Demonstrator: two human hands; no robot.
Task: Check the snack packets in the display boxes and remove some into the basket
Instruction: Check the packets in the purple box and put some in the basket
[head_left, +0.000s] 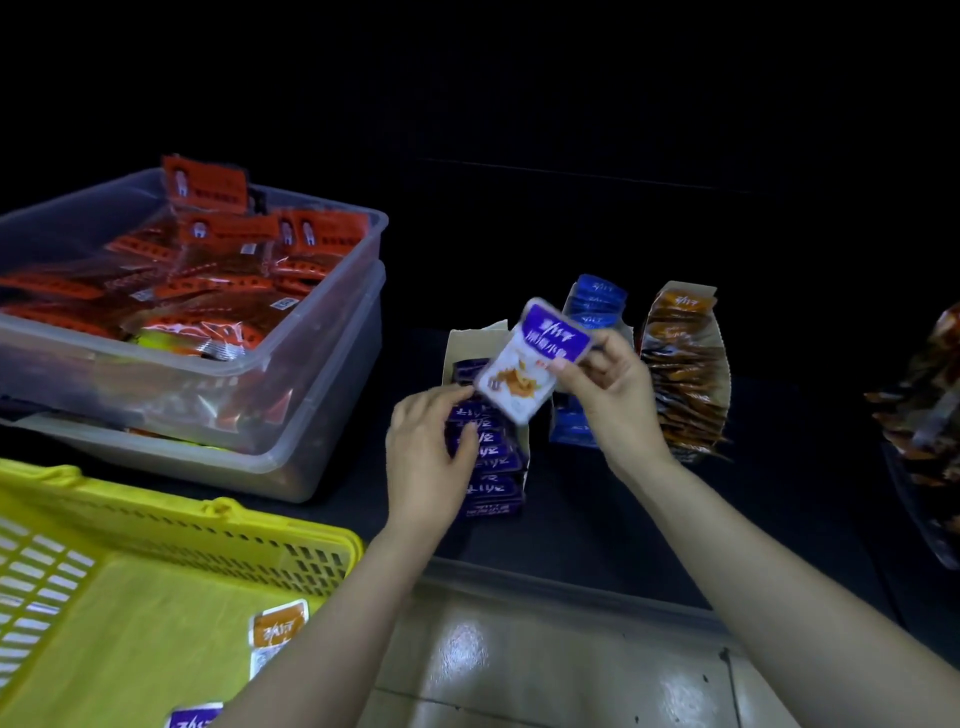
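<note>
My right hand (615, 395) pinches a purple-and-white snack packet (530, 361) and holds it tilted above the display boxes. Under it stands a cardboard display box (467, 338) with a row of purple packets (485, 467). My left hand (428, 452) rests on that row, fingers spread over the packets. To the right stand a box of blue packets (589, 306) and a box of orange packets (683, 369). The yellow basket (171, 525) sits at lower left; an orange packet (278, 631) and a purple packet (195, 717) lie in it.
Two stacked clear plastic tubs (332, 322) full of red-orange packets stand at the left, behind the basket. More orange-brown packets (924, 410) line the right edge. The boxes sit on a dark shelf (597, 525); a pale tiled floor (519, 670) shows below it.
</note>
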